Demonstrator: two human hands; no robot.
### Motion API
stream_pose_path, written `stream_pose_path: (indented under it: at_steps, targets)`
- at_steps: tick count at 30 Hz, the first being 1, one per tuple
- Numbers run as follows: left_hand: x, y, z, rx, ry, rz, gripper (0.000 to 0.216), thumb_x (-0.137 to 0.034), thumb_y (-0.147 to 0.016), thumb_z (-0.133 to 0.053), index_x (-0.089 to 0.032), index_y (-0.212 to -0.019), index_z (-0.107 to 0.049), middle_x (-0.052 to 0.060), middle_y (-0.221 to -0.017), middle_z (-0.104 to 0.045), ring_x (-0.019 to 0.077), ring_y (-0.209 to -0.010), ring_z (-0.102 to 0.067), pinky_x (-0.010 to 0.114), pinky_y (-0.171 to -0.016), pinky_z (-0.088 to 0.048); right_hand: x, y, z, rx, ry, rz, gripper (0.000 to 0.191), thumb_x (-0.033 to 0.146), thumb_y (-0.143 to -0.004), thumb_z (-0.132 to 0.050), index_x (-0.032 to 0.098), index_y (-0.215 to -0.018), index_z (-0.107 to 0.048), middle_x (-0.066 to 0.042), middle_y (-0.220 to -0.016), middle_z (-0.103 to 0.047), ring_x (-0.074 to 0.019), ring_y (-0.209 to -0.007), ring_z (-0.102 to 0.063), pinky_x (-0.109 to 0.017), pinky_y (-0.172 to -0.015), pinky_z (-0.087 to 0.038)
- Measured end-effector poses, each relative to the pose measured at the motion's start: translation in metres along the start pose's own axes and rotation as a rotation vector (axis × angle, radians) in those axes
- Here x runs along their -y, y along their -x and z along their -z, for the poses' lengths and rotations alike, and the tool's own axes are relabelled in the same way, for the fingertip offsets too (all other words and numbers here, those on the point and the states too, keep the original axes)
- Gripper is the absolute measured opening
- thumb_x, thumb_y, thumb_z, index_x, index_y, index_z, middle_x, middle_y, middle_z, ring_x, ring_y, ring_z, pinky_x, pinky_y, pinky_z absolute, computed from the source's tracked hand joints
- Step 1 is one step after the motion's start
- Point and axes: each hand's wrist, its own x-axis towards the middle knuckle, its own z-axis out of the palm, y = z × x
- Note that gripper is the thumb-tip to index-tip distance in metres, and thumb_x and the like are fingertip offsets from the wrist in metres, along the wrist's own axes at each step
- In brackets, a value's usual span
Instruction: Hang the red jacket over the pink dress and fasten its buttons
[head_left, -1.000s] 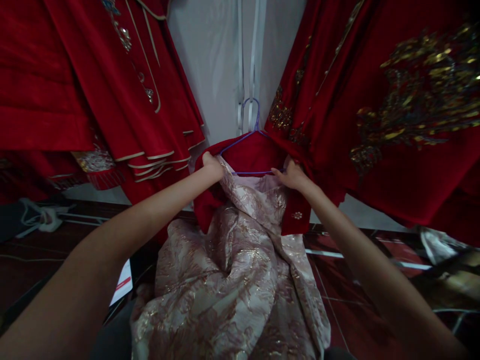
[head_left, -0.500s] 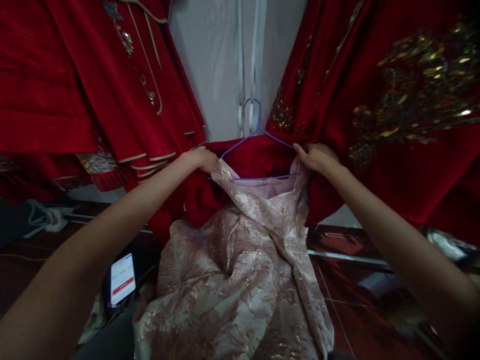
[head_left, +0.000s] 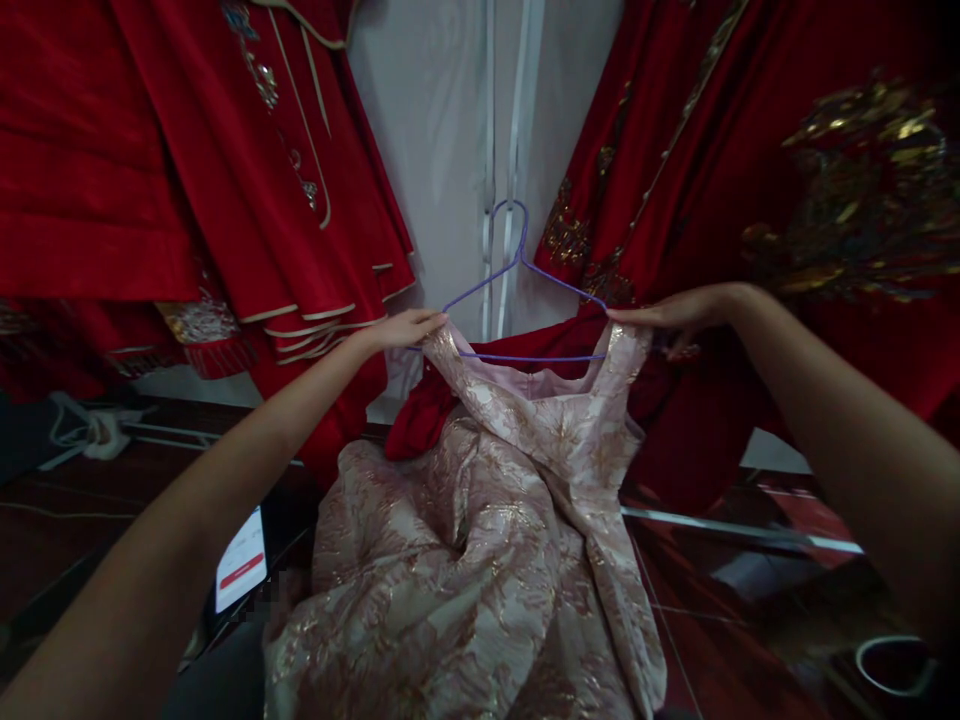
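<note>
A pale pink and gold brocade dress [head_left: 502, 540] hangs by its shoulder straps on a thin purple wire hanger [head_left: 523, 258], its skirt spread toward me. At the left strap, my left hand [head_left: 411, 328] pinches the fabric against the hanger's end. My right hand [head_left: 686, 310] is at the other strap, index finger stretched along its top to the hanger and the other fingers curled below; its thumb is hidden. Behind the neckline the hanger's lower bar crosses the pinkish lining. A red cloth [head_left: 424, 415] lies behind the dress on the left.
Red garments with metallic trim [head_left: 300, 200] hang at left, and more with gold embroidery [head_left: 885, 190] at right. Pale vertical straps [head_left: 516, 110] run down the middle. A lit phone [head_left: 241, 565] is low left, partly behind my left forearm. A metal bar [head_left: 735, 520] crosses above the tiled floor.
My right hand has shifted outward and flattened over the strap, drawing the dress top wider. Red cloth behind the hanger has dropped, exposing more pale backdrop. My left hand stays at its strap.
</note>
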Motion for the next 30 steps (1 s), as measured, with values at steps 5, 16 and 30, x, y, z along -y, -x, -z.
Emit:
stream_pose_path:
  at_steps: [5, 16, 30]
  targets:
    - [0.011, 0.001, -0.015, -0.133, 0.069, -0.117, 0.047, -0.058, -0.080, -0.043, -0.014, -0.074, -0.058, -0.001, -0.064, -0.050, 0.0101, -0.058, -0.043, 0.021, -0.055, -0.035, -0.004, 0.012, -0.023, 0.119, -0.319, 0.035, 0.044, 0.060, -0.078, -0.052, 0.019, -0.085, -0.066, -0.004, -0.081, -0.066, -0.0149, -0.070, -0.056, -0.026, -0.064, -0.045]
    - [0.042, 0.022, -0.032, -0.489, -0.231, 0.304, 0.041, -0.043, -0.082, -0.042, -0.014, -0.079, -0.071, 0.008, -0.066, -0.067, 0.0184, -0.062, -0.057, 0.025, -0.055, -0.035, -0.039, 0.016, -0.053, -0.782, -0.490, 0.013, 0.020, 0.033, -0.071, -0.066, 0.016, -0.081, -0.068, -0.007, -0.086, -0.070, -0.0130, -0.069, -0.057, -0.023, -0.063, -0.043]
    - [-0.044, 0.015, -0.096, -0.298, -0.363, -0.367, 0.036, -0.036, -0.091, -0.034, -0.017, -0.087, -0.065, 0.008, -0.109, -0.064, 0.0185, -0.104, -0.055, 0.033, -0.093, -0.039, 0.026, 0.075, -0.081, 0.240, -0.139, 0.227, 0.033, 0.052, -0.076, -0.057, 0.020, -0.080, -0.064, -0.001, -0.070, -0.065, -0.0133, -0.061, -0.056, -0.024, -0.057, -0.041]
